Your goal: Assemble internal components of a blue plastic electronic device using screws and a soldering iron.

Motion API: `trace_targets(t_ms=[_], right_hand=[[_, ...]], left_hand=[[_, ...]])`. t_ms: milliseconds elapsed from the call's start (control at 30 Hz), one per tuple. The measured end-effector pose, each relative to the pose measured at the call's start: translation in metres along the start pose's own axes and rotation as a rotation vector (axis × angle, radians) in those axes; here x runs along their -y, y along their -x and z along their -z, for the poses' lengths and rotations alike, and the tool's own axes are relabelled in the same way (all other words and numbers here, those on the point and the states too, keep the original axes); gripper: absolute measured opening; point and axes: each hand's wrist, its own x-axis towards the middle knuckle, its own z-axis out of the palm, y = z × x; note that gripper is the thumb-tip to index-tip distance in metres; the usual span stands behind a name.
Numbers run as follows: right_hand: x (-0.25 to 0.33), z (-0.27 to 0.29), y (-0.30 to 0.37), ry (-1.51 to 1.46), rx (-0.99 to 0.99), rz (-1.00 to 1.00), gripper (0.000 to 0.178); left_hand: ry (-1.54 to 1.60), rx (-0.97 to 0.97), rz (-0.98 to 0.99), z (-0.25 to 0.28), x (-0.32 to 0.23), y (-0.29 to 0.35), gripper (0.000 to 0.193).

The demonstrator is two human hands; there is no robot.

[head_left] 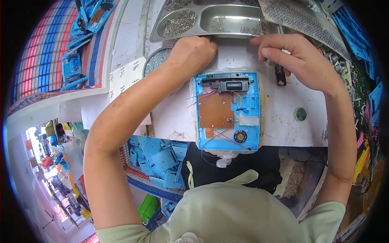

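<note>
My left hand [196, 52] is closed at the near edge of the metal tray [221, 35], its fingertips hidden beneath it. Just right of it, my right hand [295, 54] reaches its index finger to the tray's edge, the other fingers curled round a slim tool with a black end [280, 76]; the tool's kind is hard to tell. Between my forearms lies an open blue plastic housing [254, 115], nearest to both hands. Inside it are a brown circuit board [216, 110], a round speaker [240, 136], a black mechanism [236, 86] and loose thin wires.
Small screws [178, 24] fill the tray's compartments. A round bowl of metal bits [156, 60] sits partly behind my left forearm. At upper right stands a panel covered in small metal pieces [302, 20]. Blue plastic parts [158, 158] are heaped below the table's front edge.
</note>
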Motion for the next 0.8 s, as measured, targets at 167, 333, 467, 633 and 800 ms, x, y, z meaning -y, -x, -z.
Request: trace_targets(t_ms=[167, 333, 467, 633, 800], right_hand=[[-0.008, -0.004, -0.001, 0.019, -0.062, 0.083, 0.028], [-0.016, -0.012, 0.0, 0.022, -0.09, 0.117, 0.027], [-0.016, -0.019, 0.002, 0.036, -0.068, 0.042, 0.026], [-0.028, -0.025, 0.001, 0.052, -0.036, 0.06, 0.026], [-0.005, -0.015, 0.036, -0.017, -0.239, -0.001, 0.022]], left_hand=[[-0.041, 0.005, -0.029, 0.0, -0.002, -0.003, 0.006], [0.088, 0.099, -0.055, 0.018, 0.003, 0.006, 0.009], [0.243, 0.108, -0.047, 0.054, 0.001, 0.026, 0.015], [0.499, -0.181, 0.083, 0.097, -0.001, 0.047, 0.019], [0.688, -0.272, 0.325, 0.12, -0.019, 0.075, 0.016]])
